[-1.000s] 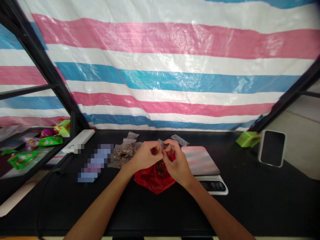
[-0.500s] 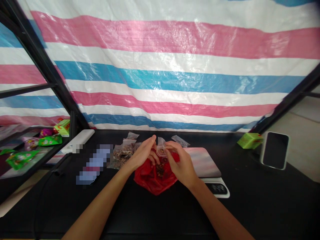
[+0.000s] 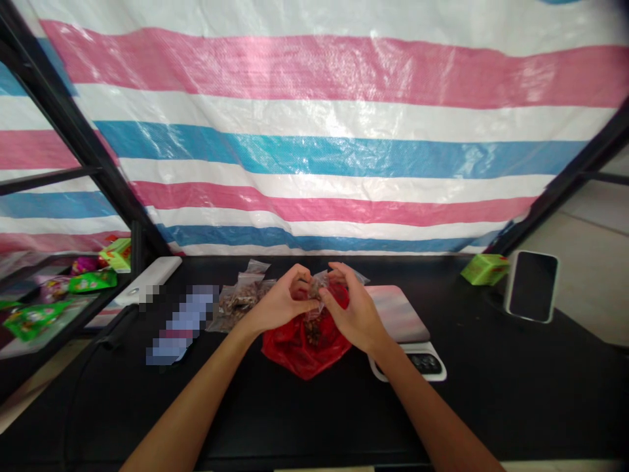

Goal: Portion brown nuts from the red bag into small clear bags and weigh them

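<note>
My left hand (image 3: 281,303) and my right hand (image 3: 358,311) meet over an open red plastic bag (image 3: 305,362). Between their fingertips is a small clear plastic bag (image 3: 318,286), gripped from both sides. Some brownish contents show through it, partly hidden by the fingers. Loose dried brown pieces (image 3: 313,332) lie in the red bag just below. Left of my left hand, several clear bags (image 3: 240,298) filled with brown pieces are piled up. Another clear bag (image 3: 360,274) lies flat behind my right hand.
On the right sits a white scale (image 3: 426,364) with a pinkish metallic plate (image 3: 400,314). Farther right are a green box (image 3: 485,269) and an upright phone-like device (image 3: 533,286). A white bar-shaped object (image 3: 156,272) and a pixelated item (image 3: 181,324) lie left. Striped sheeting (image 3: 324,157) hangs behind.
The small clear bag was upright between my fingers; now it sits lower and more covered by both hands. My left fingers have curled in around it. The camera view has shifted slightly.
</note>
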Demonstrator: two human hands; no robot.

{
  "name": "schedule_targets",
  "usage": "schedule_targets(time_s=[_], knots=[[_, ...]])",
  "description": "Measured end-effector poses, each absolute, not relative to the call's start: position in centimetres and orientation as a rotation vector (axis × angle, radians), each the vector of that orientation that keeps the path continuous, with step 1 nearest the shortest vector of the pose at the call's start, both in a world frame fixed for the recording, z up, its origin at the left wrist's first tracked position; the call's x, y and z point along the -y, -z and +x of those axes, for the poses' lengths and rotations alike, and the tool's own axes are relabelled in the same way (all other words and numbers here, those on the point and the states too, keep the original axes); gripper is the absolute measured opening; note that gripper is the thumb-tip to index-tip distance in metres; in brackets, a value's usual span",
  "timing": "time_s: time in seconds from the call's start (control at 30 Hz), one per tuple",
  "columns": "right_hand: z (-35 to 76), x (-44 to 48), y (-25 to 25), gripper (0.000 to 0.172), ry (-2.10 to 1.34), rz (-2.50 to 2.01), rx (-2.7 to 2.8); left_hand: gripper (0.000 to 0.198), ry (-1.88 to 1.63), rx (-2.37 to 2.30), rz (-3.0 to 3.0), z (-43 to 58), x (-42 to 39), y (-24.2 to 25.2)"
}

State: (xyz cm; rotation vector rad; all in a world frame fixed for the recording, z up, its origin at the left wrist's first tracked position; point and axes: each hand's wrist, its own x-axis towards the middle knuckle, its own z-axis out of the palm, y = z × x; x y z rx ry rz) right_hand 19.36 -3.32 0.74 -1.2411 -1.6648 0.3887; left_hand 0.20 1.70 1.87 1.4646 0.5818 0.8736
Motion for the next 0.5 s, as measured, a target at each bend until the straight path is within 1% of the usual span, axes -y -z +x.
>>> schedule_targets(time_s=[0.07,0.13,0.17,0.23,0.3,0.33,0.4,0.5], knots=[[19.22,3.16,-0.44,0.050,-0.424,-1.233,1.665,0.041,-0.846,-0.588,1.543,0.21,-1.68,-1.57],[19.07,3.12,-0.38,0.045,-0.449,-1.187,1.664,0.043,-0.853,-0.598,1.619,0.13,-1.57,-1.46],[19.03,3.14,-0.45,0.041,-0.458,-1.157,1.664,0.047,-0.872,-0.605,1.657,0.06,-1.50,-1.46],[19.01,3.21,-0.70,0.034,-0.471,-1.100,1.663,0.063,-0.879,-0.614,1.720,-0.10,-1.37,-1.49],[19.08,3.31,-0.99,0.031,-0.468,-1.065,1.667,0.080,-0.801,-0.610,1.755,-0.24,-1.31,-1.47],[19.14,3.35,-1.11,0.030,-0.458,-1.055,1.670,0.085,-0.752,-0.610,1.773,-0.31,-1.33,-1.44],[19.25,3.40,-1.26,0.030,-0.429,-1.044,1.672,0.086,-0.704,-0.628,1.825,-0.41,-1.44,-1.38],[19.34,3.43,-1.34,0.030,-0.418,-1.028,1.658,0.078,-0.721,-0.665,1.905,-0.50,-1.66,-1.39]])
